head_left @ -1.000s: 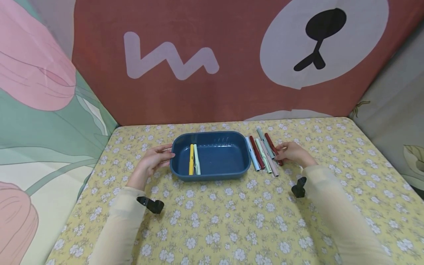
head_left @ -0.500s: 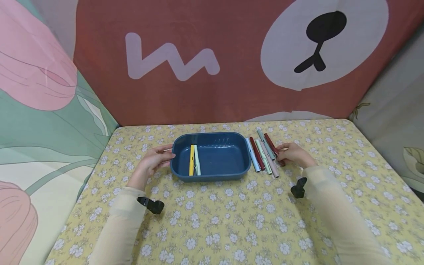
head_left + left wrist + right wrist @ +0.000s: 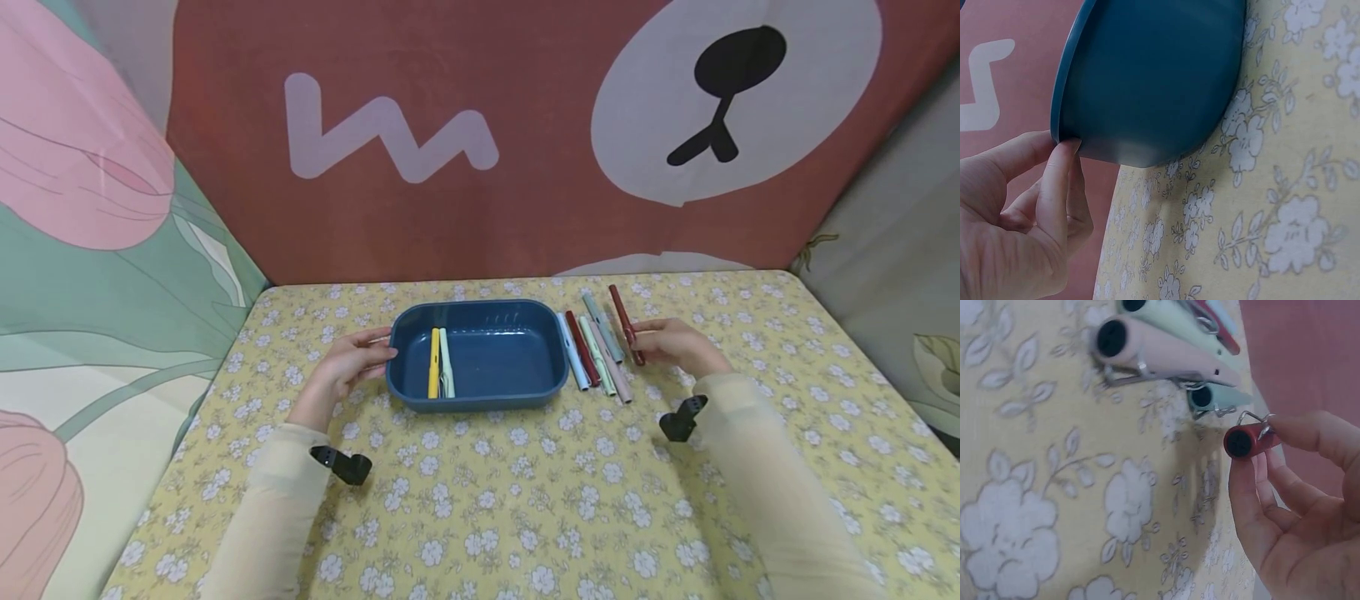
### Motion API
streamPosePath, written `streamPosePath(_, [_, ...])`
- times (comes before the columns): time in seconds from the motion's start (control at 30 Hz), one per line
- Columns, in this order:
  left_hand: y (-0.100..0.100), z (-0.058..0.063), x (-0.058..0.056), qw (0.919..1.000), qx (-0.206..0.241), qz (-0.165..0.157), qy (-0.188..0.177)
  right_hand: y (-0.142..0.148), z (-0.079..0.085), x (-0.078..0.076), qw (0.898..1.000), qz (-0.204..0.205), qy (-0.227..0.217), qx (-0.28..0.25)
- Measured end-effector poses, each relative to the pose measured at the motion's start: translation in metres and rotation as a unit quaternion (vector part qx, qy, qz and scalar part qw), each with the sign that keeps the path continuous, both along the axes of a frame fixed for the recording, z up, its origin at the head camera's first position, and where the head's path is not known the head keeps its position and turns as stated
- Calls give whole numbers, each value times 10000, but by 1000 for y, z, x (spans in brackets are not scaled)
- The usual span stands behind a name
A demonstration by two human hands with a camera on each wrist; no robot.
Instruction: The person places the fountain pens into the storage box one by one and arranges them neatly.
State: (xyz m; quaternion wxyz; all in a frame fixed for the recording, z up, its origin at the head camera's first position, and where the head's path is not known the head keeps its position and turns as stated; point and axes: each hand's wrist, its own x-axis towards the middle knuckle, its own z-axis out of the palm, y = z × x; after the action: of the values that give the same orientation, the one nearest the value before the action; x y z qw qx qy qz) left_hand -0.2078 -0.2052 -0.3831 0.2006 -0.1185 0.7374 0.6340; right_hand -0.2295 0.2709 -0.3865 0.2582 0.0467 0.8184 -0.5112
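Observation:
My right hand point(image 3: 678, 346) pinches a dark red pen point(image 3: 622, 312) near its clip end, just right of the other pens. In the right wrist view that red pen point(image 3: 1249, 441) shows its black end and metal clip between thumb and fingers, held off the cloth. My left hand point(image 3: 351, 367) holds the left rim of a dark blue rectangular basin point(image 3: 480, 403). Seen from the left wrist, thumb and fingers pinch the basin's rim point(image 3: 1066, 81). Inside the basin, at its left, lie a yellow pen point(image 3: 433, 362) and a pale green pen point(image 3: 446, 358).
Right of the basin lie several pens: a light blue pen point(image 3: 573, 354), another dark red pen point(image 3: 582, 348), a mint pen point(image 3: 598, 357), a pale pink pen point(image 3: 613, 371) and a grey-green pen point(image 3: 600, 321). A flowered yellow cloth point(image 3: 480, 500) covers the table; a printed curtain point(image 3: 450, 225) hangs behind.
My right hand has lifted the dark red pen and shifted it slightly right, away from the grey-green pen. The left hand and the basin have stayed in place.

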Motion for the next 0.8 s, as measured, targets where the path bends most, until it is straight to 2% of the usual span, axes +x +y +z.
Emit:
streamPosePath(0.2, [-1,1,1,10000,-12,17,19,-2,3,-2,9991,109,6,-414])
streamPosePath(0.43, [1,1,1,10000,-6,40,27,-9,7,-4,9987,316,115,-379])
streamPosePath(0.8, [0,1,3,10000,-17,-15,89,-35,21,-2,9978,122,203,-622])
